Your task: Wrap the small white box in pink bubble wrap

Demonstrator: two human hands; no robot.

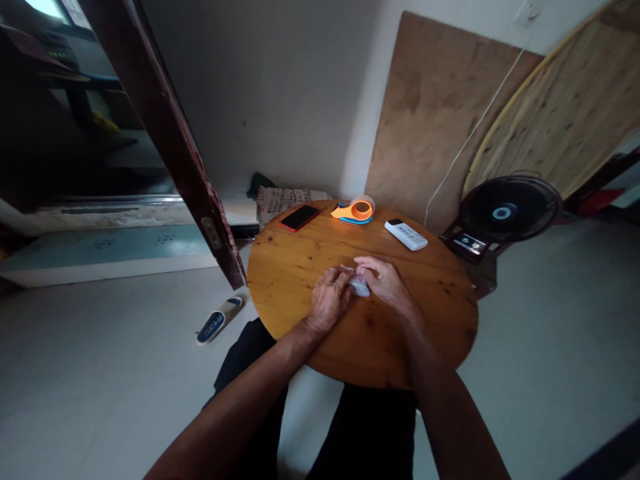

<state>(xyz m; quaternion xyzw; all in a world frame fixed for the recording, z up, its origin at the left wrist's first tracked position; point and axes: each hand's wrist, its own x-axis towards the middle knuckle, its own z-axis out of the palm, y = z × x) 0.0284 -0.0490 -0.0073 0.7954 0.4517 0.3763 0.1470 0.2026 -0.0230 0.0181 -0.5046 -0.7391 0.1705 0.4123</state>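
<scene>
A small, crinkled, see-through plastic packet (359,287) with faint pinkish marks lies low over the round wooden table (290,280), between my hands. The fingers of my left hand (329,298) are bent over its left side and press it near the tabletop. From the right, my right hand (385,280) pinches the packet's upper edge between thumb and fingers. What the packet contains is too small to make out.
Toward the table's far edge lie a red-edged phone (299,217), an orange and blue tape dispenser (356,210) and a white device (405,235) with a label. A black fan (505,210) stands at the right. One slipper (219,321) is on the floor at left.
</scene>
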